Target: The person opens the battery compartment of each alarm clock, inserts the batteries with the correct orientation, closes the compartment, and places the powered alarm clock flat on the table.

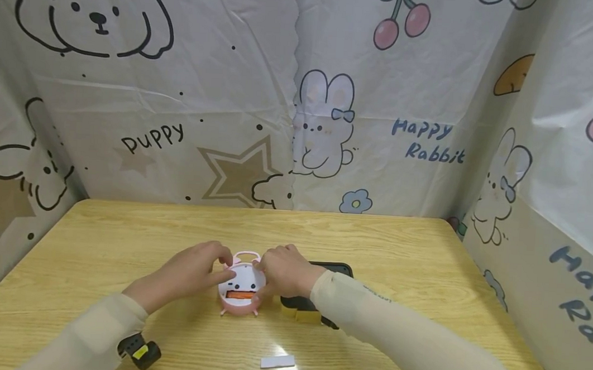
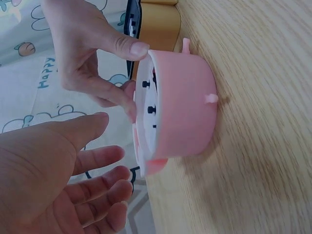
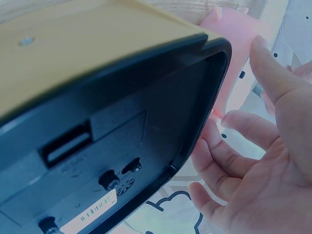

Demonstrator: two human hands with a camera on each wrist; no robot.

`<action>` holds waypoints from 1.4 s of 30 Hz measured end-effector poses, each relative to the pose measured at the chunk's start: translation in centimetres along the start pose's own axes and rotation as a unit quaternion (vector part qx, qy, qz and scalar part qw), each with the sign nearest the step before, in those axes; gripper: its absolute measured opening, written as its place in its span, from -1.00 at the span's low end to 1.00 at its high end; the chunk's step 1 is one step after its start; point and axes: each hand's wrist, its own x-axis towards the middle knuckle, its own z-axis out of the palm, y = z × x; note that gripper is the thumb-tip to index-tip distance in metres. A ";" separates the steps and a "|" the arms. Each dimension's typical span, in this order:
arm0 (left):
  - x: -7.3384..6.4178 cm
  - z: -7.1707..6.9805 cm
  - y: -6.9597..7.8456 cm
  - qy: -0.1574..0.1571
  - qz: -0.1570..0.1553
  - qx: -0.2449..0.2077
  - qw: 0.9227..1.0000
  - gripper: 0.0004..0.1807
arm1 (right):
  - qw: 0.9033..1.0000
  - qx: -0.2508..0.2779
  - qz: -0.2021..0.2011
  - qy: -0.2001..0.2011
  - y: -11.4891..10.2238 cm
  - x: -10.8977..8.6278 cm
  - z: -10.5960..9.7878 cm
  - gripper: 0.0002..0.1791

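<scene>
A pink alarm clock (image 1: 240,309) lies with its white back up, feet toward me and handle away. In its uncovered battery slot sits an orange battery (image 1: 239,295). My right hand (image 1: 286,271) holds the clock's right side, thumb at the rim and a bent finger on the back. On the left, my left hand (image 1: 191,269) hovers with relaxed, spread fingers; the left wrist view shows them apart from the clock. Small black knobs (image 2: 151,109) stick up from the back. A white strip-shaped cover (image 1: 277,362) lies on the table nearer me.
A yellow clock with a black back (image 3: 117,141) stands just right of the pink one, under my right forearm in the head view. Its back carries knobs and a barcode label (image 3: 90,212). Patterned cloth (image 1: 241,92) hangs behind the wooden table (image 1: 123,226) and along both sides.
</scene>
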 end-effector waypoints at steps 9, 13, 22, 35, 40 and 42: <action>-0.9 0.1 -0.8 0.016 0.001 0.002 1.000 -0.69 | 1.000 0.004 0.004 -0.004 -0.1 -0.2 0.0 -0.20; -1.0 0.3 -1.0 0.009 -0.001 0.003 1.000 -0.67 | 1.000 0.008 0.003 -0.001 0.0 -0.1 0.0 -0.21; -1.2 0.6 -1.2 -0.032 -0.020 -0.009 0.999 -0.43 | 1.000 -0.003 -0.005 0.007 0.1 -0.1 0.1 -0.22; -1.0 1.0 -0.9 -0.075 -0.029 -0.005 0.997 -0.10 | 1.000 0.000 -0.005 0.015 0.1 -0.1 0.1 -0.22; -1.0 1.0 -0.6 -0.078 -0.029 0.002 0.997 -0.08 | 1.000 -0.001 -0.009 0.016 0.1 -0.1 0.2 -0.21; -0.9 1.1 -0.6 -0.078 -0.027 0.003 0.997 -0.08 | 1.000 -0.003 -0.011 0.016 0.1 -0.2 0.3 -0.20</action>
